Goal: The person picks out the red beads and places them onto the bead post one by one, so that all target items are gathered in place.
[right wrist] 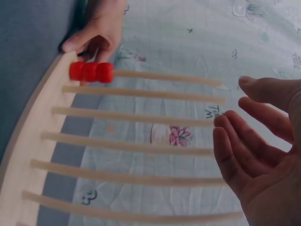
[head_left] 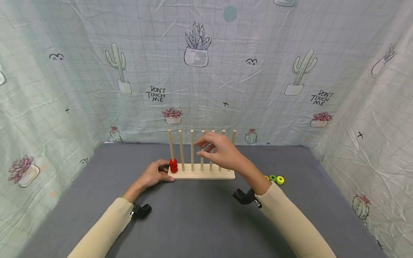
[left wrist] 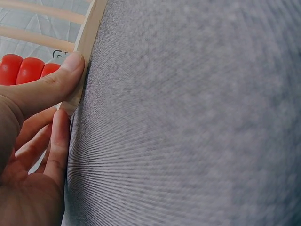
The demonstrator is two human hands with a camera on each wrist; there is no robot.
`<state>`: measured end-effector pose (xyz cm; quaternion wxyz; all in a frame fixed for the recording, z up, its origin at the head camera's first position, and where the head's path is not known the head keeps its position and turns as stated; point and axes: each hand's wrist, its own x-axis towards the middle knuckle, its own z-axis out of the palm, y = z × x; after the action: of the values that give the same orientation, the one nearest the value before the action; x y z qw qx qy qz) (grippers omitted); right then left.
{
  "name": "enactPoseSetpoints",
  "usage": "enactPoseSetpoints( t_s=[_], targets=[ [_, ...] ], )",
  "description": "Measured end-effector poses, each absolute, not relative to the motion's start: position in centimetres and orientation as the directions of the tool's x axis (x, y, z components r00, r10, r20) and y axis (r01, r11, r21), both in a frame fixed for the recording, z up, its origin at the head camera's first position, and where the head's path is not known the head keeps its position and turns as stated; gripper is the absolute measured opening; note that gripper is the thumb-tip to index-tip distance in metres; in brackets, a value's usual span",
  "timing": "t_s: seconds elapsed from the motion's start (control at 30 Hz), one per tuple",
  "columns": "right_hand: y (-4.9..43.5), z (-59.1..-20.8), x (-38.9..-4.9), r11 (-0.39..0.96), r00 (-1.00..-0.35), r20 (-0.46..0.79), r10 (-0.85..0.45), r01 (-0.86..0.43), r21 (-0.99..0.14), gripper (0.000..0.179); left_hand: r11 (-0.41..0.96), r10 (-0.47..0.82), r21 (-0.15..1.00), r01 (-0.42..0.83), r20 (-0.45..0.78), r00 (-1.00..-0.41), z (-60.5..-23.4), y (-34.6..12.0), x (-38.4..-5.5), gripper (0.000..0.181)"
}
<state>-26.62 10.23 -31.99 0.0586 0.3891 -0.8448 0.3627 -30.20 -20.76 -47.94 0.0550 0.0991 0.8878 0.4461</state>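
A wooden stand [head_left: 203,175] with several upright pegs [head_left: 192,150] rests on the table. Stacked low on its leftmost peg are red beads [head_left: 173,166], three of them in the right wrist view. My left hand [head_left: 153,174] grips the stand's left end, its thumb on the front edge of the base and its fingers around the end. In front of the right-hand pegs my right hand [head_left: 222,152] is raised, fingers loosely bent and holding nothing. The right wrist view shows its fingertips near the peg tops, thumb apart from the fingers.
Right of the stand, partly behind my right forearm, lie a yellow-green bead [head_left: 280,180], a green bead [head_left: 273,178] and an orange-yellow bead [head_left: 266,177]. A patterned curtain [head_left: 206,82] hangs behind and beside the grey table [head_left: 187,222].
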Motion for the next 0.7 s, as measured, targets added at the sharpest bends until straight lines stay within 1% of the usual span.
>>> enactPoseSetpoints(
  t_s=[0.37, 0.7],
  targets=[
    [13.6, -34.5, -25.6, 0.478, -0.723, 0.343, -0.599, -0.667, -0.572, 0.031, 0.578, 0.229, 0.804, 0.140, 0.004, -0.973, -48.2, -20.8, -30.3, 0.073],
    [16.9, -36.6, -25.3, 0.483, -0.752, 0.315, -0.580, -0.628, -0.610, 0.030, 0.594, 0.217, 0.795, 0.126, -0.007, -0.976, -48.1, -20.8, -30.3, 0.074]
  ],
)
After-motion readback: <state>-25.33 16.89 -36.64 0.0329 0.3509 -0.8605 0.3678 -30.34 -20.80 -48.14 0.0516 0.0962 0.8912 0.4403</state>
